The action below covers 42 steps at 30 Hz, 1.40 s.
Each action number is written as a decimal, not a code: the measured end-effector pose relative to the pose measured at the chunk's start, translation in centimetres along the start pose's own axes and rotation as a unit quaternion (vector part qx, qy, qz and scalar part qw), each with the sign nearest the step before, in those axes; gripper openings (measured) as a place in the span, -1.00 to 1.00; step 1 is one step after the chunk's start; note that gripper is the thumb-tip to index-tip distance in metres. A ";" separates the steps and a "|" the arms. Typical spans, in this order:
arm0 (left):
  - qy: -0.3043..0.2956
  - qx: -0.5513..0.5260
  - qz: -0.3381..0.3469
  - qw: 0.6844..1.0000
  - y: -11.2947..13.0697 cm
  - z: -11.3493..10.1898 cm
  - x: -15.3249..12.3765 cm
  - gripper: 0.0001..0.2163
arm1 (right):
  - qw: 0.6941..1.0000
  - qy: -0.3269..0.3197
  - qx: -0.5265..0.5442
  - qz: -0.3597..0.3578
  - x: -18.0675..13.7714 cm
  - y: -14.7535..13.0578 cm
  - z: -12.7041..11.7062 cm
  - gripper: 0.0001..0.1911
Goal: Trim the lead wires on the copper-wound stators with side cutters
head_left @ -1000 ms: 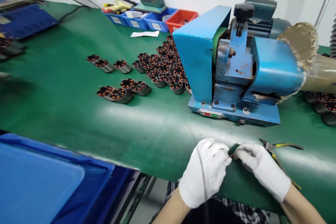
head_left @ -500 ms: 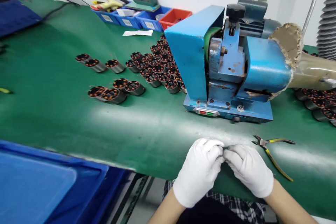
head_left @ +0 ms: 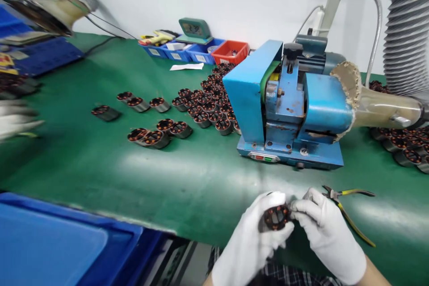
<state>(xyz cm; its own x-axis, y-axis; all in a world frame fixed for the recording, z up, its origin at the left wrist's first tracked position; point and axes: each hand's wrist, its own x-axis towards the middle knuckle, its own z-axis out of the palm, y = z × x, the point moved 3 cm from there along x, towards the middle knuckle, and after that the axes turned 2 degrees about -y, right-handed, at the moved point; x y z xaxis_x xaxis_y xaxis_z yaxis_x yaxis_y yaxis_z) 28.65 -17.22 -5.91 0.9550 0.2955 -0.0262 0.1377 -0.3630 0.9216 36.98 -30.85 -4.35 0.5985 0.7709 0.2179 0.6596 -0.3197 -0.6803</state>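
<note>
My left hand (head_left: 250, 237), in a white glove, is wrapped round a motor stator (head_left: 276, 218) with copper windings, its open end facing up toward me. Close against the stator's right side, my right hand (head_left: 323, 223), also gloved in white, has its fingers pinched together. What lies between those fingertips is too small to make out. Diagonal cutters (head_left: 348, 212) with yellow and black handles lie open on the green mat, just right of my right hand.
A blue belt grinding machine (head_left: 284, 107) stands ahead, with grouped stators (head_left: 209, 107) to its left and more stators (head_left: 407, 145) at right. Small blue bins (head_left: 177, 55) and a red bin (head_left: 231, 52) line the back. Another person's gloved hand (head_left: 16, 120) is blurred at left.
The stator in my left hand has come into sight, and my hands are slightly farther apart. Another stator now lies on the mat at left, and another person's gloved hand has appeared. The view has shifted.
</note>
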 end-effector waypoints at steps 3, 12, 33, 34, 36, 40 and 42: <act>-0.004 -0.067 0.026 0.997 1.4 -0.4 -1.0 -0.73 | 0.988 -0.037 0.101 0.107 0.6 -0.9 -0.9 -0.79; -0.113 -0.061 0.143 0.981 4.1 -1.4 -0.3 -0.57 | 0.950 -0.048 0.214 0.220 0.6 -1.6 -1.8 -0.80; -0.015 0.049 0.156 0.986 4.8 -1.9 -0.3 -0.50 | 0.976 0.031 0.162 0.143 -0.4 -1.5 -1.9 -0.81; -0.046 0.049 0.144 0.987 4.7 -1.9 -0.2 -0.48 | 0.976 0.044 0.159 0.141 -0.5 -1.2 -1.8 -0.85; -0.111 0.000 0.100 0.989 4.5 -1.8 0.1 -0.55 | 0.979 0.090 0.139 0.120 -0.8 -0.9 -1.5 -0.85; -0.184 -0.081 0.039 0.979 4.6 -1.2 0.2 -0.78 | 0.985 0.135 0.098 0.045 -1.1 -1.5 -1.1 -0.81; -0.140 -0.019 0.072 0.987 4.3 -0.8 0.1 -0.79 | 0.984 0.138 0.082 0.078 -1.0 -1.6 -1.2 -0.81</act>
<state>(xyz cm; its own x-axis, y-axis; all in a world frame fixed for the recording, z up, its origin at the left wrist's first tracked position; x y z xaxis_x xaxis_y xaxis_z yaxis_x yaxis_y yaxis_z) 29.09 -18.03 -1.65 0.9999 -0.0144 0.0040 -0.0087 -0.3491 0.9370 35.85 -31.75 -2.64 0.8017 0.5339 0.2688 0.4816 -0.3107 -0.8195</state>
